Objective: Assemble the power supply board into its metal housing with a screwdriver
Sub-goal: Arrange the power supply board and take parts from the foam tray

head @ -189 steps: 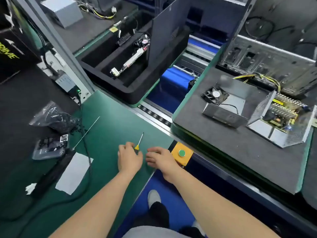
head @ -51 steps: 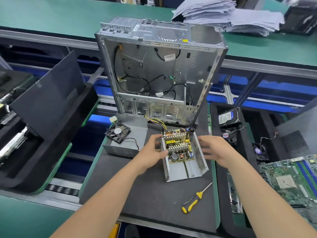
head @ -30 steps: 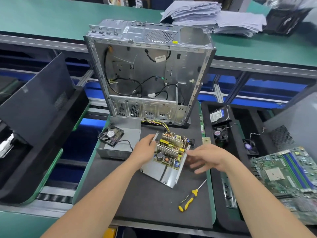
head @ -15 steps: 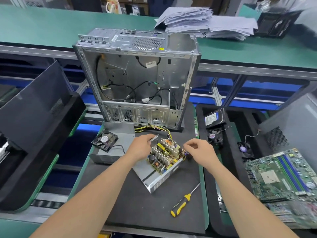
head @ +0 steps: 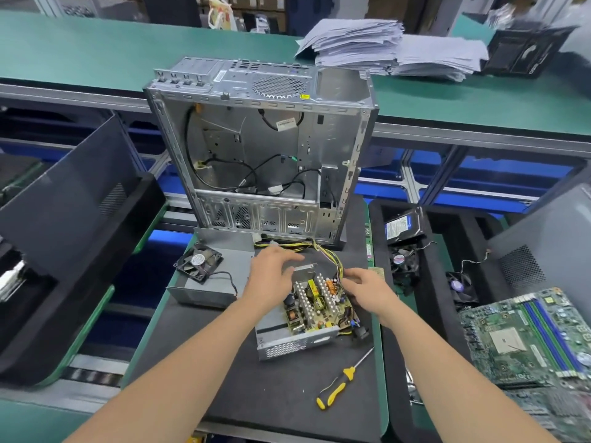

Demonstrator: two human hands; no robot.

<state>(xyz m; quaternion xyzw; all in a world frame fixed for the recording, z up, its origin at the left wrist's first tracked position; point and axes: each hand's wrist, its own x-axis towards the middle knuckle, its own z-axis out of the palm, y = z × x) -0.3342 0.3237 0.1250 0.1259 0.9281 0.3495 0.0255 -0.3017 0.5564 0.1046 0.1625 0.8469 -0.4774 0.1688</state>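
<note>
The power supply board [head: 315, 303] sits inside its metal housing [head: 295, 344], an open tray lying on the black mat [head: 224, 372] in front of the person, with the perforated wall nearest them. The left hand [head: 271, 278] lies over the tray's far left corner, its fingers spread and only loosely bent, gripping nothing. The right hand [head: 367, 289] is at the board's far right edge, beside the yellow and black wires [head: 323, 251]; its fingertips seem to touch the board, but whether they pinch anything cannot be told. 1 yellow-handled screwdriver [head: 340, 383] lies loose on the mat, near the tray's right front corner. Left of the tray rests a grey cover [head: 220, 284] with 1 black fan [head: 198, 261] on it. Behind stands an open computer case [head: 262, 148].
</note>
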